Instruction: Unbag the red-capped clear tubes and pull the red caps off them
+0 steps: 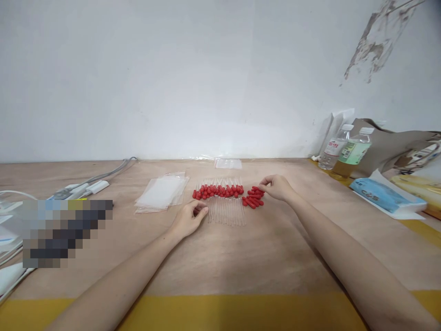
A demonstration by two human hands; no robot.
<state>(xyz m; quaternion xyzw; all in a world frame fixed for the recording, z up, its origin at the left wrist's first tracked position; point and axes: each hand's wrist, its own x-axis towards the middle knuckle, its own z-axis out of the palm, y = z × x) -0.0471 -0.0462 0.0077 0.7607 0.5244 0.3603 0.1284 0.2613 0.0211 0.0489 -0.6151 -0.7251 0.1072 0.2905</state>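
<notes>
Clear thin tubes [225, 212], apparently glass, lie side by side in a row at the middle of the table. Behind them is a row of red rubber bulbs [220, 190] with clear tubes pointing away to the back, like droppers. To the right lies a loose pile of red rubber bulbs [254, 200]. My right hand [277, 187] reaches to the back of this pile, thumb and forefinger pinched at a bulb. My left hand [189, 217] rests at the left end of the clear tubes, fingers loosely curled, thumb and forefinger a little apart, nothing visible between them.
Flat clear plastic bags [161, 192] lie left of the tubes, another bag [228, 163] near the wall. Cables and a power strip [76, 189] are at the left, beside a blurred-out patch. Two bottles [353, 149], a blue tissue pack [387, 195] and a grey bag stand right.
</notes>
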